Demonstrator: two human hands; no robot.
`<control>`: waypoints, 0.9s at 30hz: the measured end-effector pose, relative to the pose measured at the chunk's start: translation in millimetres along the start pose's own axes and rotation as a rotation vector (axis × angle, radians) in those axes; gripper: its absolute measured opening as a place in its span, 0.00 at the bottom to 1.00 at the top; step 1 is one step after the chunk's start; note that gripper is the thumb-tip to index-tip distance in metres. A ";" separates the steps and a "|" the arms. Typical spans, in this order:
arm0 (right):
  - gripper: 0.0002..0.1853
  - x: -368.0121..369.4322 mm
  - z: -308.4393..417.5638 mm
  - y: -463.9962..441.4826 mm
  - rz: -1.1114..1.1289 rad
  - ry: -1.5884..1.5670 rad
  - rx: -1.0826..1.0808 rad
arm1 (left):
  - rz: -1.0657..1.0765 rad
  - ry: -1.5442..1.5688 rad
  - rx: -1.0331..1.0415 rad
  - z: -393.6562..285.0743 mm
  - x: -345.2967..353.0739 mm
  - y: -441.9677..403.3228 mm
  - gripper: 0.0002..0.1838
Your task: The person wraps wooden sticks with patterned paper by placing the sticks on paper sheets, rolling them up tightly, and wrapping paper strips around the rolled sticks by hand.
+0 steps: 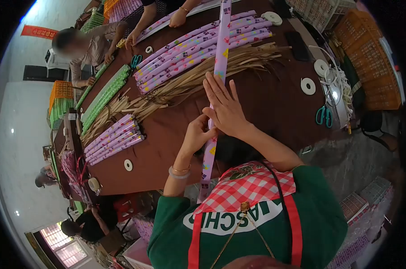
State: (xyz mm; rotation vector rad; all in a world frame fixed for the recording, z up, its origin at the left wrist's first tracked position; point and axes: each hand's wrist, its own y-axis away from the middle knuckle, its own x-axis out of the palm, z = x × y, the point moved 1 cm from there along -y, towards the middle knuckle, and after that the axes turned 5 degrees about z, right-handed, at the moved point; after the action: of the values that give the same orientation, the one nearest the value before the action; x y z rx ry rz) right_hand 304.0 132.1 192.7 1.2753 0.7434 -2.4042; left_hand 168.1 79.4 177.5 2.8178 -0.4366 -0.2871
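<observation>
A long purple patterned tube lies across the brown table in front of me, running from the far side to its near edge by my apron. My left hand, with bracelets at the wrist, is closed around the tube. Just above it, my right hand rests flat on the tube with its fingers stretched out. Beyond my hands, several matching purple tubes lie side by side. A bundle of thin brown strips stretches next to them.
Shorter purple rolls and green rolls lie to the left. White tape rolls, teal scissors and a dark phone are on the right. An orange crate stands beyond. Co-workers' hands work across the table.
</observation>
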 end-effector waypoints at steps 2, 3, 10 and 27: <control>0.33 -1.5 -4.7 -3.6 -0.100 -0.046 0.031 | 0.017 0.079 -0.023 -7.9 4.4 3.9 0.17; 0.33 -2.4 -8.3 -6.3 -0.102 -0.043 0.029 | 0.033 0.156 -0.044 -12.2 6.2 5.7 0.19; 0.35 -17.9 -19.9 -11.3 -0.262 -0.156 0.001 | 0.155 0.300 0.016 -13.7 7.7 15.7 0.20; 0.43 -28.2 -27.0 -28.4 -0.323 -1.313 0.204 | 0.155 0.308 0.006 -14.4 9.5 30.5 0.11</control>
State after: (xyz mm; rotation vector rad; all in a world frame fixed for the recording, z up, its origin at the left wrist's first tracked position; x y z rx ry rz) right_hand 323.4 171.9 212.0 -0.5520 0.2710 -2.8477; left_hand 172.3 51.8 198.7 2.7471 -0.5794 0.1781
